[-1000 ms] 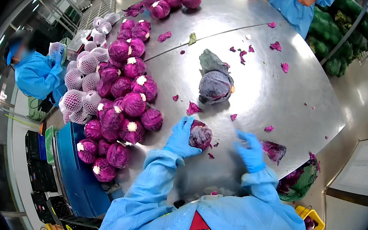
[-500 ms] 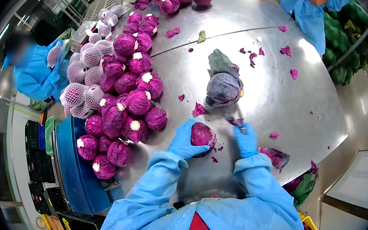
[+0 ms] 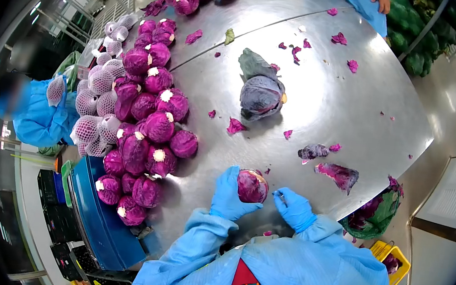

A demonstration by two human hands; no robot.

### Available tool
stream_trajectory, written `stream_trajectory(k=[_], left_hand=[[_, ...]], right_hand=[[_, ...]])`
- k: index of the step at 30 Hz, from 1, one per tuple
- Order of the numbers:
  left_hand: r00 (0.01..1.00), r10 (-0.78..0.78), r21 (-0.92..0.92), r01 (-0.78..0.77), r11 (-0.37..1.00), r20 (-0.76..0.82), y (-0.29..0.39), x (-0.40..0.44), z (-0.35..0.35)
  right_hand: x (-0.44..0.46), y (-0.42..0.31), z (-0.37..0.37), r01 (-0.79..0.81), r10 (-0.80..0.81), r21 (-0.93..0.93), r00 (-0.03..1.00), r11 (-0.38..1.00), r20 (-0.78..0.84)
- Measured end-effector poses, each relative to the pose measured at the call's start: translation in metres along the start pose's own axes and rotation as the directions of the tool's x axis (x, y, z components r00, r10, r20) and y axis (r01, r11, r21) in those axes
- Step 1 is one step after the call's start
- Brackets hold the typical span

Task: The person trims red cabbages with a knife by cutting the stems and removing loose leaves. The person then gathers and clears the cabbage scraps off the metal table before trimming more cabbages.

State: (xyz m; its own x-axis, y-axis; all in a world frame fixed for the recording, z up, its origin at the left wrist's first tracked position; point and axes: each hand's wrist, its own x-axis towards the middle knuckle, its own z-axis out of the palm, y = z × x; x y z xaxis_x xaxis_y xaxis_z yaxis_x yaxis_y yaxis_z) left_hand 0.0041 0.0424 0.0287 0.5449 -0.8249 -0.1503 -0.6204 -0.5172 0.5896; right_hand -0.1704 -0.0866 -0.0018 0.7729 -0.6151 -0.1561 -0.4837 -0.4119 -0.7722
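My left hand (image 3: 228,197), in a blue glove, is wrapped round the left side of a red cabbage (image 3: 252,187) just above the table's near edge. The cabbage's cut base shows pale at its top. Close to its right side is my gloved right hand (image 3: 295,210), with the fingers curled together. Whatever they hold, if anything, is hidden. Farther out on the table lies a red cabbage with dull outer leaves (image 3: 262,97), one leaf spread behind it. A loose curled leaf (image 3: 313,152) and a bigger purple leaf (image 3: 339,176) lie to the right.
Trimmed red cabbages (image 3: 159,126) are heaped at the left, beside netted ones (image 3: 100,83). Leaf scraps dot the steel table (image 3: 209,163). A green bag of leaves (image 3: 376,215) and a yellow basket (image 3: 402,269) stand at the right. Co-workers in blue are around the table.
My right hand has let go of a dark leaf, which now lies on the table to the right, and has come back toward the cabbage. My left hand still holds the cabbage, now nearer me.
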Motion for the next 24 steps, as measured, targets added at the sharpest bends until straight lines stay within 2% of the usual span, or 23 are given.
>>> stream_trajectory(k=[3,4,7,10,19,20,23,24], left_hand=[[0.989,-0.055,0.009,0.056,0.998,-0.134,0.011,-0.016,0.016],[0.986,-0.103,0.034,0.108,0.994,-0.133,0.016,-0.019,0.017],[0.989,-0.031,0.08,0.043,0.996,-0.147,0.015,-0.026,0.022],[0.992,0.018,0.086,-0.008,0.996,-0.122,0.012,-0.027,0.026],[0.99,0.033,0.123,-0.016,0.992,-0.14,0.027,-0.022,0.029],[0.993,0.03,0.17,-0.01,0.985,-0.116,0.031,-0.023,0.029],[0.997,0.041,0.279,-0.021,0.96,-0.066,0.047,-0.022,0.029],[0.996,0.054,0.289,-0.033,0.957,-0.065,0.047,-0.024,0.032]], right_hand=[[-0.008,0.0,0.008,0.023,-0.023,0.004,0.995,1.0,0.096],[-0.01,0.002,0.009,0.042,-0.042,0.005,0.992,0.999,0.122],[-0.014,0.006,0.008,0.072,-0.057,-0.064,0.977,0.995,0.204],[-0.012,0.006,0.0,0.063,-0.028,-0.118,0.959,0.991,0.281],[0.009,0.007,-0.009,-0.019,0.144,-0.268,0.877,0.963,0.458],[0.011,0.011,-0.005,-0.031,0.174,-0.297,0.867,0.954,0.468],[0.026,0.06,0.018,0.0,0.127,-0.259,0.871,0.966,0.475],[0.032,0.055,0.018,-0.035,0.13,-0.198,0.86,0.98,0.493]])
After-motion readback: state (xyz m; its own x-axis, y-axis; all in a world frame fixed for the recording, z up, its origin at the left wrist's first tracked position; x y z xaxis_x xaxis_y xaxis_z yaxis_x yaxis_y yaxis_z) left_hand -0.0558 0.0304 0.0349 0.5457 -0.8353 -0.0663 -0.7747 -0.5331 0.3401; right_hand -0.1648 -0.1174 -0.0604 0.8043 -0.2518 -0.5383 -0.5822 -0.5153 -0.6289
